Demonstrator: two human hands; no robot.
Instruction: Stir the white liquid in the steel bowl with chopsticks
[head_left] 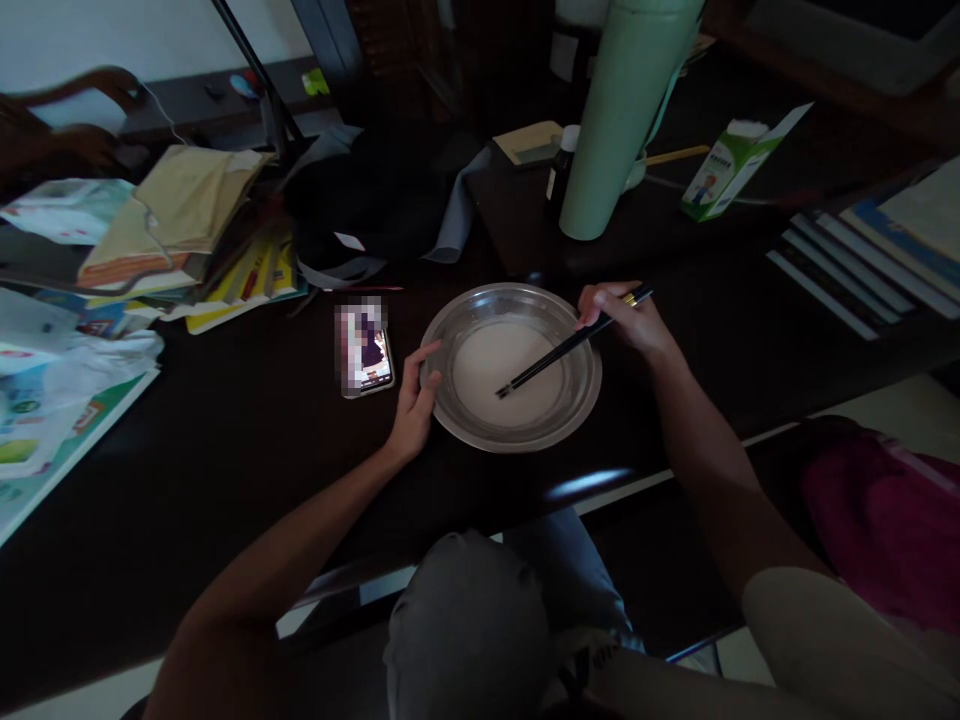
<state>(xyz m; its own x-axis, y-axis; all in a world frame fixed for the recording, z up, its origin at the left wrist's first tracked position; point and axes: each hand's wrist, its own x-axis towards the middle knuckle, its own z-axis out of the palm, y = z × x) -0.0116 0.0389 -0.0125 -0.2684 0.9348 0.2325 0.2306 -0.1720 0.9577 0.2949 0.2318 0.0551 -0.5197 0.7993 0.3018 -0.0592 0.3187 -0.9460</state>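
Observation:
A shallow metal bowl [577, 400] sits on the dark table, holding a whitish liquid or batter [487, 365]. My left hand [414, 405] grips the bowl's left rim, thumb on the edge and fingers curled at its side. My right hand [626, 315] is at the bowl's upper right, closed on a pair of black chopsticks [562, 350] whose tips dip into the white mix near the bowl's middle.
A lit phone [365, 352] lies just left of the bowl. A tall green flask [619, 120], a small dark bottle [561, 170] and a carton [731, 165] stand behind. Books [870, 250] are stacked at right, papers and envelopes [165, 220] at left. My knees show below the table edge.

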